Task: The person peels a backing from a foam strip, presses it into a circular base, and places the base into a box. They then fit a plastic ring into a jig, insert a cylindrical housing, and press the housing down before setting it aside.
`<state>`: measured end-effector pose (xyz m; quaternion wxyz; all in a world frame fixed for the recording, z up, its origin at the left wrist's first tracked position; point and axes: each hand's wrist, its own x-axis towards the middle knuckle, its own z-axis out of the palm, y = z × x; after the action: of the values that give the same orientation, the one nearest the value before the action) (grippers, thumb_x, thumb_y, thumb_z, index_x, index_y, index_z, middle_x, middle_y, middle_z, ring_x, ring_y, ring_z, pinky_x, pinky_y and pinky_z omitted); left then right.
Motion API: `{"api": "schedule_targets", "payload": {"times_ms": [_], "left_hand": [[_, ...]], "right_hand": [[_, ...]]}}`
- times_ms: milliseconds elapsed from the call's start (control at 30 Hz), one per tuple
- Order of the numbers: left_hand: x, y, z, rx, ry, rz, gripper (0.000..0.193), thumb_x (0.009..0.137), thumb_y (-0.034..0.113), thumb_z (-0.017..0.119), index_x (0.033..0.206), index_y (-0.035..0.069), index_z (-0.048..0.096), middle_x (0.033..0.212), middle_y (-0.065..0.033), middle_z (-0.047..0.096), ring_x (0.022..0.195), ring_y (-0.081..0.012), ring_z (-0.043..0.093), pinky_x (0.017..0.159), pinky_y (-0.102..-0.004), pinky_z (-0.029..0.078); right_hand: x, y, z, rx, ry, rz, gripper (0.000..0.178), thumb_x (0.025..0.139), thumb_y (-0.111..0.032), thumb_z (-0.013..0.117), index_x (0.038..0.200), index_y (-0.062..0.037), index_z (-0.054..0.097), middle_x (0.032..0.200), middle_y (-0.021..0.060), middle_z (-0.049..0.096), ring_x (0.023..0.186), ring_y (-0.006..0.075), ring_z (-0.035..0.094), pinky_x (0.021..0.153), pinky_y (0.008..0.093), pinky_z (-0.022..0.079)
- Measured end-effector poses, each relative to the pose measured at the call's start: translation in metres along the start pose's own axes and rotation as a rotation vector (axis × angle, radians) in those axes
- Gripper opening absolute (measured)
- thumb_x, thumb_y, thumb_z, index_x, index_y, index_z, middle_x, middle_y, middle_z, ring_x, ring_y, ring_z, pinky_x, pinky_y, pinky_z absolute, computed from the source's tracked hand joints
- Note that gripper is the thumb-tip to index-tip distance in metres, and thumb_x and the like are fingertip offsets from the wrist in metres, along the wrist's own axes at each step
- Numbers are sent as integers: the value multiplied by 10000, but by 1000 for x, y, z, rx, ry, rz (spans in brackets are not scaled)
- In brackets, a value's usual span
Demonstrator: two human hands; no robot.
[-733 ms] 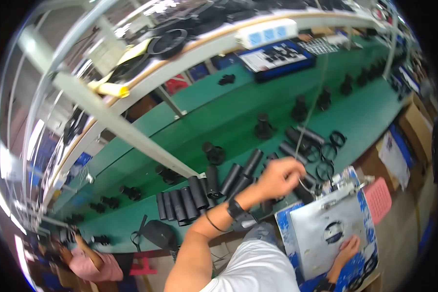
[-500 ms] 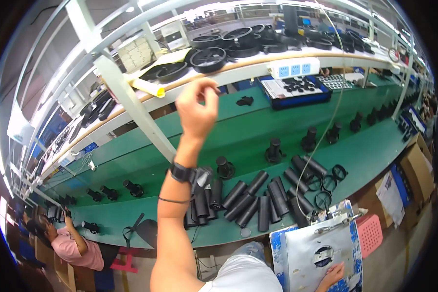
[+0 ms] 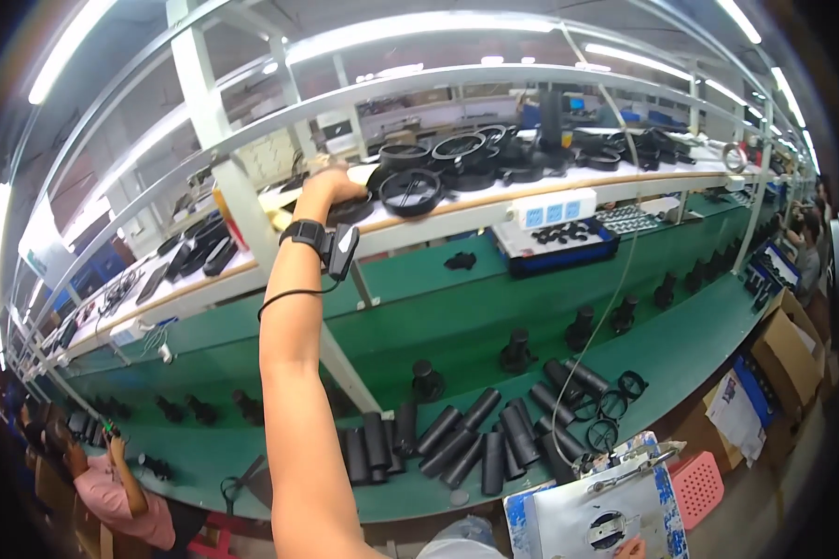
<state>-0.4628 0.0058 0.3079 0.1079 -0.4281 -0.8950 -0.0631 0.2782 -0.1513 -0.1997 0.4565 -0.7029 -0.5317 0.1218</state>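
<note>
My left hand (image 3: 334, 184) reaches out over the upper shelf, beside a flat black ring part (image 3: 348, 211) and a spoked black ring (image 3: 410, 192). Its fingers are hidden, so I cannot see whether it holds anything. On that wrist is a black strap with a small device (image 3: 342, 252). My right hand (image 3: 631, 549) shows only a little at the lower edge, by the grey metal plate (image 3: 569, 508) of a fixture. A dark round opening (image 3: 606, 529) in the plate is just left of its fingers, whose grip is cut off by the frame.
Several black tubes (image 3: 491, 461) lie on the green bench (image 3: 391, 503), with black rings (image 3: 612, 403) to their right. A white upright post (image 3: 242, 205) stands left of my left arm. A power strip (image 3: 552, 212) is fixed to the shelf edge. A co-worker (image 3: 112, 494) sits at left.
My left hand has moved forward from above the bench onto the upper shelf. The view has tilted up, leaving less of my right hand visible.
</note>
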Motion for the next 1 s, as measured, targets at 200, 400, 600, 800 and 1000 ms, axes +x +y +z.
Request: {"api": "schedule_targets", "payload": {"times_ms": [200,400,600,800,1000], "left_hand": [[9,41,-4,-6,-99,-179,741,709,240,680,1397,100,444,1381,-178,509,1267,-304,504,1035,-383,422],[13,40,-11,76,80,-173,402,822,156,572,1212,79,628,1290,-167,584,1200,-309,563,981,-393,475],[7,16,-22,-57,591,-164,252,903,139,476,1074,75,649,1054,-216,669,1017,-368,643,861,-454,522],[-87,37,3,-160,1169,557,224,845,52,552,1047,64,649,1016,-159,683,1001,-350,645,845,-458,496],[-313,133,108,-344,930,1000,268,810,111,612,1059,44,687,1057,-114,684,991,-285,640,866,-405,487]], "right_hand": [[-1,11,4,-22,28,-27,290,902,-162,576,717,61,573,616,202,575,543,297,472,552,431,410],[0,-4,2,-12,8,11,259,896,-132,570,734,70,559,606,192,547,546,285,437,554,425,409],[-1,0,3,24,-47,53,216,893,-95,544,747,65,541,614,153,527,572,235,416,564,401,409],[-3,-9,2,121,-58,149,195,902,-101,564,778,50,547,663,108,545,614,196,453,580,371,418],[-2,-116,24,790,-244,344,292,993,-275,462,852,-38,557,766,46,570,697,130,565,613,245,448]]}}
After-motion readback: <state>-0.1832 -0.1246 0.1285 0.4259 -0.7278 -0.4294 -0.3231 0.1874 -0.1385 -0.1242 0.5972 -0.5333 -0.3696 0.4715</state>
